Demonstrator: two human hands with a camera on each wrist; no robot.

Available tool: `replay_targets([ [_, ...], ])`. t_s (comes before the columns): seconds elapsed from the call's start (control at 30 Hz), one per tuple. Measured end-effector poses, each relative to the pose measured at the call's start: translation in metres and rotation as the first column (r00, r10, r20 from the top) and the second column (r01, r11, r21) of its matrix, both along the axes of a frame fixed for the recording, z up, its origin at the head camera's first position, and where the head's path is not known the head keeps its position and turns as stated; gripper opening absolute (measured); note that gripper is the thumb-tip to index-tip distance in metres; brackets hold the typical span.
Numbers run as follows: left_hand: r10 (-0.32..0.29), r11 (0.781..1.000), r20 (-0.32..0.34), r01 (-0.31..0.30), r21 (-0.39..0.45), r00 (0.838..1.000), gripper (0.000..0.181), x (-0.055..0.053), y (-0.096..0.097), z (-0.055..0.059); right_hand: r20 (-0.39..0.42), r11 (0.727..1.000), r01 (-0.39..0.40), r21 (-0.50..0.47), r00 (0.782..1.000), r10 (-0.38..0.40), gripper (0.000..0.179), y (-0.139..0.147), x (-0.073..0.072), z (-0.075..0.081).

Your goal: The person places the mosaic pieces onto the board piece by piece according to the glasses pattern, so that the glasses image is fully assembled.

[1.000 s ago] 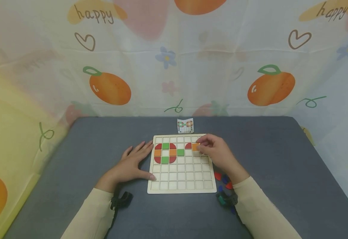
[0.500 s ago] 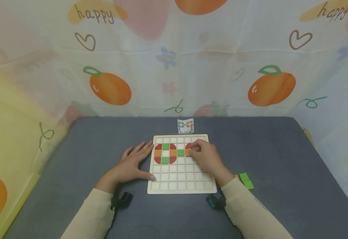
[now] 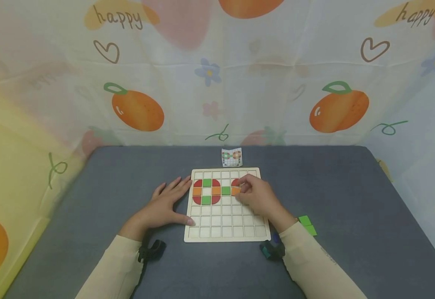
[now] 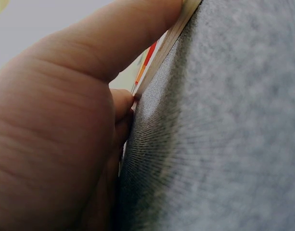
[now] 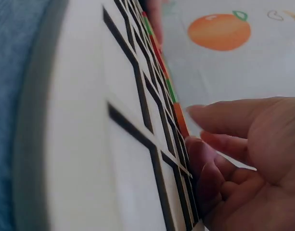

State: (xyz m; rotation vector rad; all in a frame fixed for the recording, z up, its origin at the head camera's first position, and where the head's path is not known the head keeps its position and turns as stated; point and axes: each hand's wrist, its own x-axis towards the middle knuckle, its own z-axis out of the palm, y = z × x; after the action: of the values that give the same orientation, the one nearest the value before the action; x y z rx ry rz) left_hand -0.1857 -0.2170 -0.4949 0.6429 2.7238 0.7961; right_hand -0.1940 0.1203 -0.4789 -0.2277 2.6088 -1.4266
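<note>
A light wooden grid board [image 3: 226,232] lies on the table, with red, orange and green tiles set in its upper cells. My left hand [image 3: 166,207] rests beside it with fingers spread, fingertips at the upper left edge and thumb on the lower left edge. My right hand [image 3: 259,196] is over the board's right half, pinching a square orange tile [image 3: 235,191] by its right side. That tile lies at a cell just right of a green tile [image 3: 226,190] and below a red tile [image 3: 234,182]. The right wrist view shows thumb and fingers at the orange tile's end [image 5: 180,118].
A small pattern card [image 3: 231,158] lies behind the board. Loose green tiles [image 3: 307,225] are right of the board, beside the right sleeve [image 3: 314,261]. A blue piece [image 3: 275,238] shows by the board's lower right corner. A printed cloth [image 3: 176,99] hangs behind the dark table.
My right hand has carried the orange tile left and down, from above the board to the cell beside the green tile. The left hand stays still.
</note>
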Motion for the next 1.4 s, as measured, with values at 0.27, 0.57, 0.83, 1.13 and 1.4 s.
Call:
replay_targets([
  [0.27, -0.004, 1.0, 0.0, 0.004, -0.004, 1.0, 0.132, 0.0, -0.001, 0.0, -0.041, 0.999, -0.014, 0.046, 0.999, 0.016, 0.027, 0.0, 0.0, 0.001],
  [0.57, -0.002, 1.0, 0.001, 0.002, -0.006, 1.0, 0.132, 0.0, 0.0, 0.0, -0.073, 0.999, 0.018, 0.044, 0.997, -0.015, 0.026, -0.002, 0.001, -0.001],
  [0.83, 0.008, 1.0, 0.001, -0.008, -0.015, 1.0, 0.133, 0.0, 0.0, 0.0, -0.069, 0.999, 0.042, 0.021, 0.997, -0.041, 0.024, -0.003, 0.002, -0.004],
  [1.13, -0.009, 1.0, -0.012, 0.009, -0.009, 1.0, 0.132, -0.002, 0.001, -0.004, 0.041, 0.987, 0.019, -0.158, 0.999, -0.013, 0.034, 0.008, 0.001, -0.007],
  [1.4, -0.003, 1.0, -0.006, 0.003, -0.007, 1.0, 0.132, -0.001, -0.001, -0.002, 0.069, 0.956, -0.014, -0.292, 0.997, 0.035, 0.052, 0.016, 0.002, 0.005],
])
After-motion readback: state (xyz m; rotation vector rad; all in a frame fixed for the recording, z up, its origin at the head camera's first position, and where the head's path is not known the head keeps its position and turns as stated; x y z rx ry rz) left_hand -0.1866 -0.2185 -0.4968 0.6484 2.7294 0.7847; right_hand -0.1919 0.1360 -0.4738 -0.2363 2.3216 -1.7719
